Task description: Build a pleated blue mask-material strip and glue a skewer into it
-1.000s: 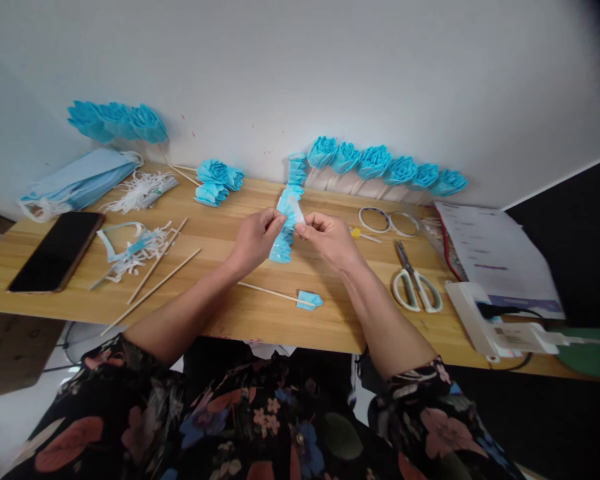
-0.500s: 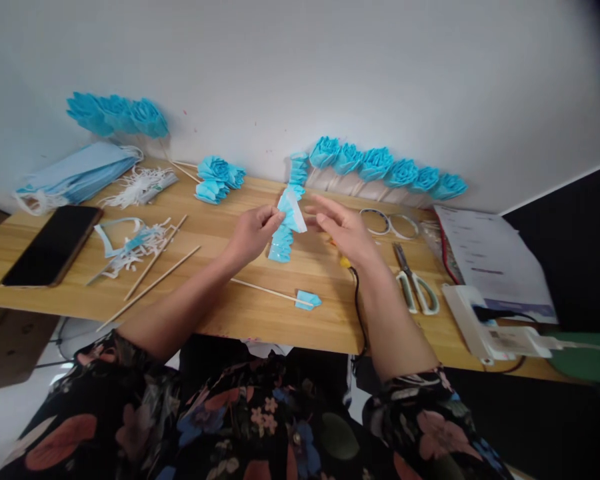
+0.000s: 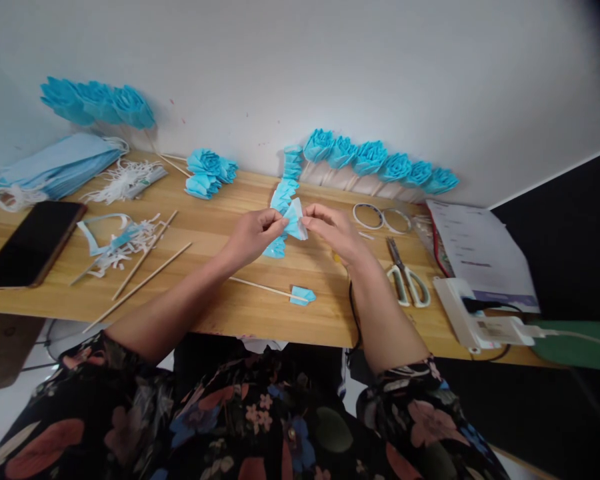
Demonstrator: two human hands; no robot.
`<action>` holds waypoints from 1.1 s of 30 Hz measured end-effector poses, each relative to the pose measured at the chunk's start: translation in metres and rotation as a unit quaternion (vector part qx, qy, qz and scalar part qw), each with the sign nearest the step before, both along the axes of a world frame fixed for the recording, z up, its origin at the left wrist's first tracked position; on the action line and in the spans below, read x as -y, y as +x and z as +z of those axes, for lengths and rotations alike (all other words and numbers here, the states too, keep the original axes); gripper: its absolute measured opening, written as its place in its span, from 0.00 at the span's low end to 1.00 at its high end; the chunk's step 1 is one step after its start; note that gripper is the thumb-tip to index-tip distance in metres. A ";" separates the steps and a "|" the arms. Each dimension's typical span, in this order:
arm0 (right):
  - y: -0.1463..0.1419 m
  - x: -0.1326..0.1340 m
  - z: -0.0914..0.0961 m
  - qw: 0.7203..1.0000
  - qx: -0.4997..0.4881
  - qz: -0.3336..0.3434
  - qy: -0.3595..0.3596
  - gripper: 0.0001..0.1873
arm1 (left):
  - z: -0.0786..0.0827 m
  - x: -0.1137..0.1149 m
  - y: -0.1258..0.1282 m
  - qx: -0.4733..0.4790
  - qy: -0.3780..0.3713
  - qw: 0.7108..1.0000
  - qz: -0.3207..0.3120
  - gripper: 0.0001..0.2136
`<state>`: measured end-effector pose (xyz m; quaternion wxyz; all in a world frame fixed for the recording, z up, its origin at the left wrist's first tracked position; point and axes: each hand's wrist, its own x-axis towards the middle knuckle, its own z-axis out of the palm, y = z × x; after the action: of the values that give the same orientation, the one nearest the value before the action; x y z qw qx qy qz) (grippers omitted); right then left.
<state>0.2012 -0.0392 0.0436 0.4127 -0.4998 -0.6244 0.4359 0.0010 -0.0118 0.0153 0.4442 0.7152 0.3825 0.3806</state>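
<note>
Between my hands is a small blue-and-white petal piece (image 3: 295, 221), fan-shaped and pleated. My left hand (image 3: 257, 233) pinches its narrow left end between thumb and finger. On its wider right edge, the thumb and fingers of my right hand (image 3: 333, 230) are closed. Behind and beneath it, a row of overlapping blue petal pieces (image 3: 284, 193) runs along the table toward the wall, partly hidden by my fingers. Nearer to me lies a thin wooden stick (image 3: 260, 287) with a blue folded piece (image 3: 302, 295) at its tip.
Blue flowers on sticks (image 3: 370, 158) lean on the wall, with more at left (image 3: 97, 103). Scissors (image 3: 405, 273), tape rolls (image 3: 369, 215) and a power strip (image 3: 460, 313) lie right. Face masks (image 3: 60, 167), a phone (image 3: 30, 243) and loose sticks (image 3: 137, 287) lie left.
My right hand has moved left and closed on the free white edge of the petal piece, which now looks more gathered. The view has shifted slightly.
</note>
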 end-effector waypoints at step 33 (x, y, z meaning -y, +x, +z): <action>-0.009 -0.003 -0.008 0.998 -0.037 -0.045 0.004 0.11 | -0.001 -0.001 0.002 0.096 -0.114 0.988 0.025 0.11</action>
<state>0.1923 -0.0361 0.0353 0.4570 -0.5094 -0.5871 0.4324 0.0032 -0.0106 0.0144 0.5481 0.6102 0.3965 0.4122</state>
